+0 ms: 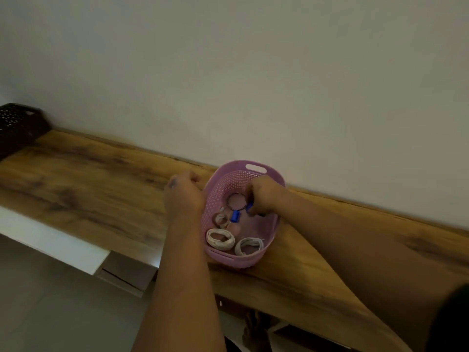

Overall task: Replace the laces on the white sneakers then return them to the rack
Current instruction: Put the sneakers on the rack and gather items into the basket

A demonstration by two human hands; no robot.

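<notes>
A pink plastic basket (256, 168) stands on a wooden top against the wall. Inside lie two coiled white laces (220, 240) (247, 246), a smaller coiled lace (221, 219), a dark patterned coiled lace (236, 201) and a small blue piece (235, 216). My left hand (184, 196) grips the basket's left rim. My right hand (262, 195) reaches into the basket and pinches a small blue piece (249, 207) beside the dark lace. No sneakers are in view.
The wooden top (96, 179) runs from left to lower right along a plain wall. A dark perforated basket (17, 128) stands at its far left end. A white cabinet door (50, 242) hangs open below; bare feet (253, 331) show on the floor.
</notes>
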